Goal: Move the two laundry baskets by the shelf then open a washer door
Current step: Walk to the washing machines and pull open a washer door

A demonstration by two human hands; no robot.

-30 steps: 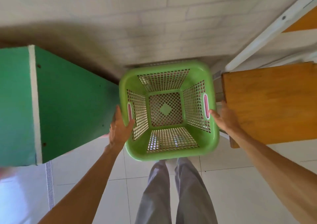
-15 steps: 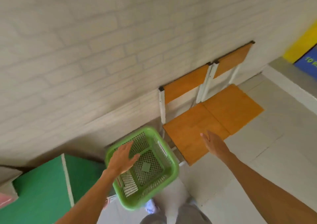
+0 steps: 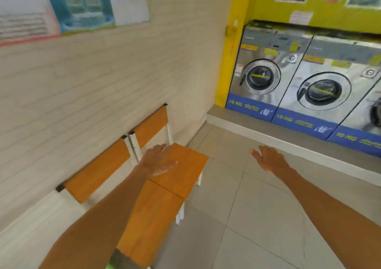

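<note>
A row of silver front-loading washers stands on a raised grey plinth at the far right. The nearest washer (image 3: 266, 66) and the second washer (image 3: 327, 77) both have their round doors shut; a third is cut off by the right edge. My left hand (image 3: 157, 159) hovers empty, fingers spread, over the orange chair seats. My right hand (image 3: 268, 159) is also empty and spread, above the tiled floor, well short of the washers. Only a green sliver of a laundry basket (image 3: 110, 266) shows at the bottom edge, by my left forearm.
Two orange folding chairs (image 3: 181, 173) with white frames stand against the pale brick wall on the left. The grey plinth (image 3: 288, 138) forms a step in front of the washers. Posters hang on the wall. Tiled floor lies between me and the washers.
Both hands have let go of the green basket, which sat between the green shelf and the chair. The view has swung up and right from the basket to the washers.
</note>
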